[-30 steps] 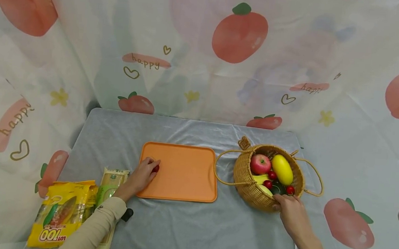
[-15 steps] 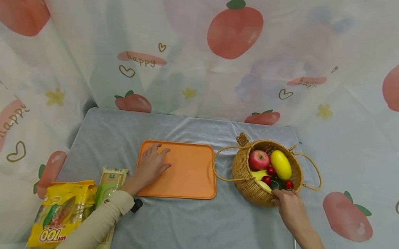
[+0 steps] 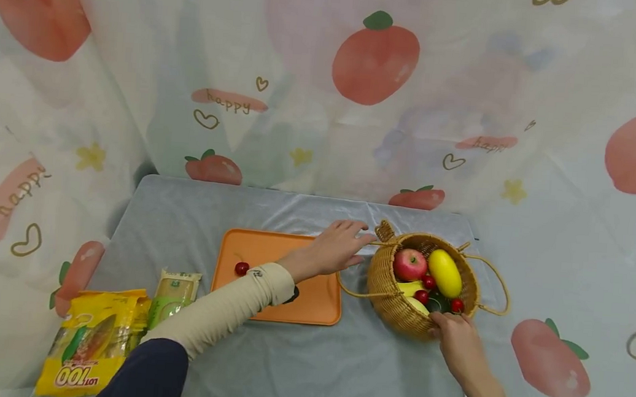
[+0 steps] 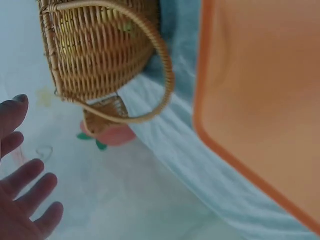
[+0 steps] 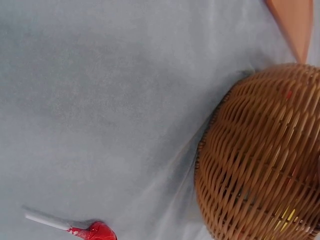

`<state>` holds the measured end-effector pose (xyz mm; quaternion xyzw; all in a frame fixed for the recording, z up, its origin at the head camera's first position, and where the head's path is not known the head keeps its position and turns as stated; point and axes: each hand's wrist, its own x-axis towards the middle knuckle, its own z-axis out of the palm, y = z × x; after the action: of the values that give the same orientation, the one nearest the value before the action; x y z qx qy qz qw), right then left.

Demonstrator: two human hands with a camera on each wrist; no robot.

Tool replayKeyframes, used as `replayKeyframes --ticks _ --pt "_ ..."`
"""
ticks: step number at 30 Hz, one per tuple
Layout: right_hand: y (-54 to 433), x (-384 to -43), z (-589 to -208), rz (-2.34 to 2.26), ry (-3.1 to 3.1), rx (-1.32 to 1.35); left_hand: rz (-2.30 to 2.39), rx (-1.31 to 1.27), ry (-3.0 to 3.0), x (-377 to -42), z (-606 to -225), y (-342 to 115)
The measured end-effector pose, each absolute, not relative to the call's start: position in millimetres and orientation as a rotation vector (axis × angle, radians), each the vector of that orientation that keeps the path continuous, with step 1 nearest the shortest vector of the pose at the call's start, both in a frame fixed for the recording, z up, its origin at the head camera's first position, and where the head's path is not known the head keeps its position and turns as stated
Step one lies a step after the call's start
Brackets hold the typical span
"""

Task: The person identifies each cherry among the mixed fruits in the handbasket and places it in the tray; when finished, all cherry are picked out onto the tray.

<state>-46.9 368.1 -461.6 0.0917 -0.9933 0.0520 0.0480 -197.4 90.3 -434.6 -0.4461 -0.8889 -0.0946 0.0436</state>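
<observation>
My left hand (image 3: 333, 247), fingers spread and holding nothing, is over the right part of the orange tray (image 3: 288, 313), its fingertips close to the left handle of the wicker basket (image 3: 386, 289). In the left wrist view its fingers (image 4: 37, 195) point toward that basket. A dark red cherry (image 3: 241, 269) lies on the tray's left side. My right hand (image 3: 459, 340) pinches the basket's near rim. Inside the basket are a red apple (image 3: 410, 265), a yellow oval fruit (image 3: 445, 274), yellow banana-like fruit (image 3: 410, 288), several cherries (image 3: 428, 282) and a dark green fruit, partly hidden.
At the table's left lie a yellow LOT 100 candy bag (image 3: 86, 342) and a green-and-clear packet (image 3: 175, 293), partly behind my left sleeve. A red-wrapped lollipop (image 5: 97, 231) lies on the grey cloth (image 5: 100, 125) near the basket. A printed curtain (image 3: 305, 68) encloses the table.
My left hand let go of the cherry on the tray's left side, spread its fingers and moved right toward the basket. My right hand stays at the basket's rim.
</observation>
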Motion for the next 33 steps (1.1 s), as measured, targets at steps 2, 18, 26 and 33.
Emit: replayKeyframes --ticks 2,18,26,33 --pt "367.4 -48.0 -460.6 0.161 -3.024 0.279 -0.248 -1.391 -2.72 -199.6 -432.3 103.1" --pt "355.8 -54.7 -455.9 0.141 -3.015 0.268 -0.094 -1.584 -2.76 -196.5 -432.4 195.5" --pt "346.1 -54.1 -458.5 0.164 -3.006 0.28 -0.13 -1.683 -2.832 -187.5 -447.7 226.3" --pt "348.7 -36.8 -460.8 0.188 -3.022 0.209 -0.098 -1.808 -2.91 -171.3 -462.8 248.9"
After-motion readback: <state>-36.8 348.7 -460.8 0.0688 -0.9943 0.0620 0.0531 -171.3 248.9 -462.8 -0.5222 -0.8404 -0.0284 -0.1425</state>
